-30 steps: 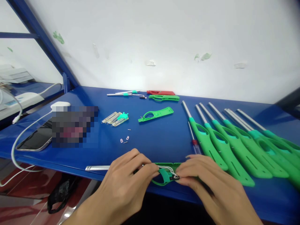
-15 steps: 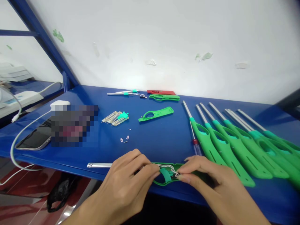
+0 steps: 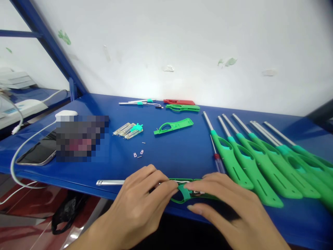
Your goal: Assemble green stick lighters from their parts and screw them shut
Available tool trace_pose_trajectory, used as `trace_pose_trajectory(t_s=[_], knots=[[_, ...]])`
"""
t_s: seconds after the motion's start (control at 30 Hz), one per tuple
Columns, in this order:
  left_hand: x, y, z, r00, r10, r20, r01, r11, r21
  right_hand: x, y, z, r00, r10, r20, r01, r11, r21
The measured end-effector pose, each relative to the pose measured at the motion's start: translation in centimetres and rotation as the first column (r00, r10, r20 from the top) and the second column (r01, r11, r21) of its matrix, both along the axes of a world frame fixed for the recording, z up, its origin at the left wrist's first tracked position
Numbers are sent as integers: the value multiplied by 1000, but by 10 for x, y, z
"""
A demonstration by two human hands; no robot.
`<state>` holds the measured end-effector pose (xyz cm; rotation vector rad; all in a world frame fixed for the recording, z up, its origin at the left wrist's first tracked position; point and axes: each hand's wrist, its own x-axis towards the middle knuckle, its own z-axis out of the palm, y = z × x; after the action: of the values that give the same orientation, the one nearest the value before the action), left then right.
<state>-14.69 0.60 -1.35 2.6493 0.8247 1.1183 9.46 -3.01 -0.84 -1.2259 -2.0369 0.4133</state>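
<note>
At the table's front edge lies an open green lighter shell (image 3: pixel 179 200) with a teal trigger (image 3: pixel 185 193) and a silver tube (image 3: pixel 110 182) pointing left. My left hand (image 3: pixel 145 198) is closed on the shell where the tube enters it. My right hand (image 3: pixel 229 205) arches over the shell's right part, its thumb below and apart from the fingers, fingertips near the trigger. White wires show in part along the upper edge; the fingers hide the rest. Beyond lie small white clips (image 3: pixel 142 152) and pins, and a loose green half shell (image 3: pixel 174 127).
Several finished-looking green lighters (image 3: pixel 255 152) and a screwdriver (image 3: pixel 218 163) lie right. Clear cylinders (image 3: pixel 127 130), a red shell (image 3: pixel 179 102) and metal tubes (image 3: pixel 132 103) are farther back. A phone (image 3: pixel 39 152) and white cable (image 3: pixel 15 152) lie left.
My right thumb and fingers have spread apart, and the fingers have moved left over the shell toward the trigger. The wires they pinched now lie mostly under that hand. My left hand has barely moved.
</note>
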Motion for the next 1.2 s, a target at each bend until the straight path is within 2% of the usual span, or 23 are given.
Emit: trace_pose_trajectory(t_s=[0.43, 0.7, 0.87, 1.03, 1.2], knots=[[-1, 0, 0, 1000, 3, -5, -3, 1000, 13, -4, 5, -4, 983, 45, 179, -64, 992, 105], [-1, 1, 0, 1000, -4, 11, 3, 1000, 22, -5, 9, -4, 982, 54, 181, -83, 985, 154], [-1, -1, 3, 999, 1, 46, -1, 1000, 9, -5, 10, -5, 986, 3, 165, -24, 992, 127], [-3, -6, 7, 998, 57, 35, -53, 992, -117, -4, 9, -5, 988, -40, 150, 27, 996, 87], [-5, -7, 9, 996, 87, -17, -88, 976, -198, -3, 8, -2, 992, -33, 121, 27, 998, 48]])
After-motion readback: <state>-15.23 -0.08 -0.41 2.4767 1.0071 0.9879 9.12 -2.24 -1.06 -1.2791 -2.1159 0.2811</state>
